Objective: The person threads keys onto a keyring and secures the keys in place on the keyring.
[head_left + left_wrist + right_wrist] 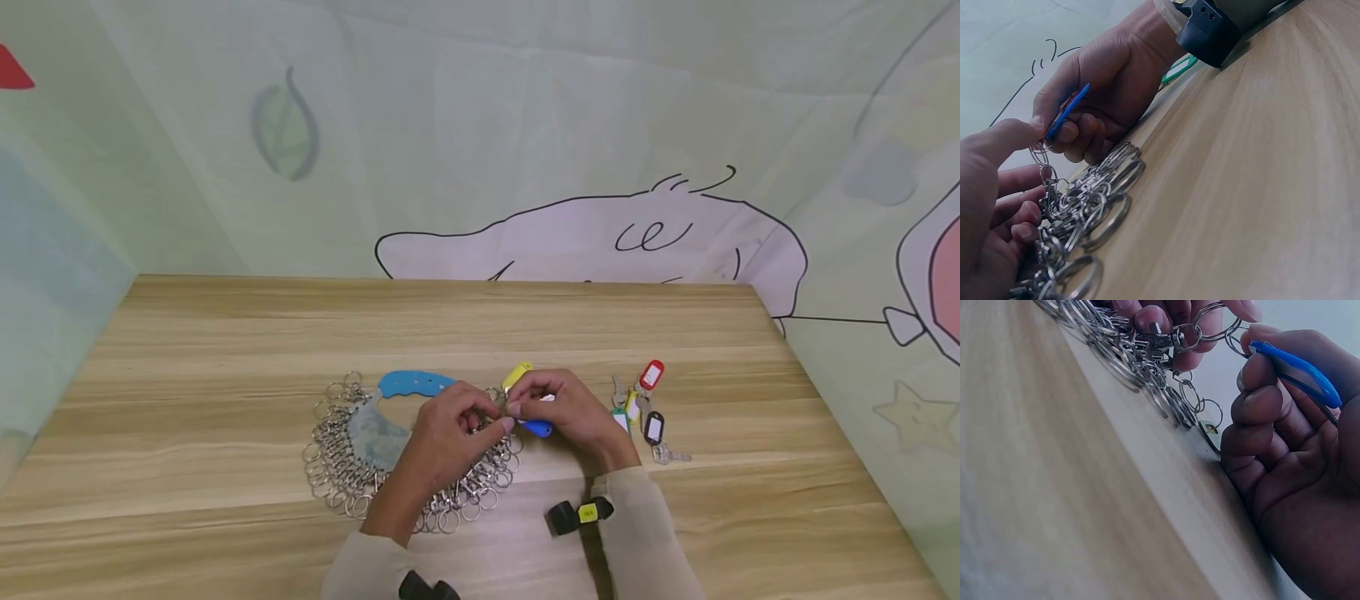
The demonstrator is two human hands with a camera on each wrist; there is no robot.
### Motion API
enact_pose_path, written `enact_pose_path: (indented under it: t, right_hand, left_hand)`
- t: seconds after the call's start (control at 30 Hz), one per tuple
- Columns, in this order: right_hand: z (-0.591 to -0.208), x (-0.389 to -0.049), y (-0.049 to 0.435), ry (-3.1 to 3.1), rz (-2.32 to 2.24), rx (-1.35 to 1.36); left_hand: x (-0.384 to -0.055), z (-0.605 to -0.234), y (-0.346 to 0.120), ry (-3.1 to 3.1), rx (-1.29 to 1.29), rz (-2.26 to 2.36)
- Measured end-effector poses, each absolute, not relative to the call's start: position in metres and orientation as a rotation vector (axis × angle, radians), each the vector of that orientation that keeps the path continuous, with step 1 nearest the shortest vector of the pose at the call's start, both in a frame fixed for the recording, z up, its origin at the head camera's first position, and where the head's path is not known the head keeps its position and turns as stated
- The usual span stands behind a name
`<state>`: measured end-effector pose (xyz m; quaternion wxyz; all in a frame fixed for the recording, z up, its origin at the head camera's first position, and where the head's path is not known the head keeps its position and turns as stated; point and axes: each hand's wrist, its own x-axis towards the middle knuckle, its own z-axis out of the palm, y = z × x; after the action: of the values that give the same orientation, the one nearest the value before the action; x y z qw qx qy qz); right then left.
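A crescent-shaped key holder with a blue handle (412, 382) and a clear plate (371, 433) lies on the table, its curved edge lined with many metal clasps and split rings (1110, 219). My left hand (453, 433) pinches one split ring (1213, 325) at the holder's right end, its clasp hanging below the thumb. Opposite it, my right hand (570, 408) pinches a blue key tag (1310, 372) between thumb and forefinger, right against that ring. Whether tag and ring are linked is too small to tell. A yellow key tag (517, 375) sits just behind the fingertips.
Right of my right hand lies a loose group of keys with a red tag (652, 374), a black tag (654, 427), a yellow tag (633, 407) and a green tag (620, 418). A printed cloth (480, 142) hangs behind the wooden table (225, 333).
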<state>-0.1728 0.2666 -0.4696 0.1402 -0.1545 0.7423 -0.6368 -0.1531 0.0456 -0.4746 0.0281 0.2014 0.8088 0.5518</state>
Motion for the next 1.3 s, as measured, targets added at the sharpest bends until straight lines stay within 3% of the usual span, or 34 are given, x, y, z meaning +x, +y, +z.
enact_pose_path:
  t: [1.3]
  right_hand:
    - [-0.469, -0.1722, 0.2662, 2.147, -1.842, -0.445]
  left_hand:
    - [-0.1534, -0.4741, 0.0454, 2.499, 0.599, 1.684]
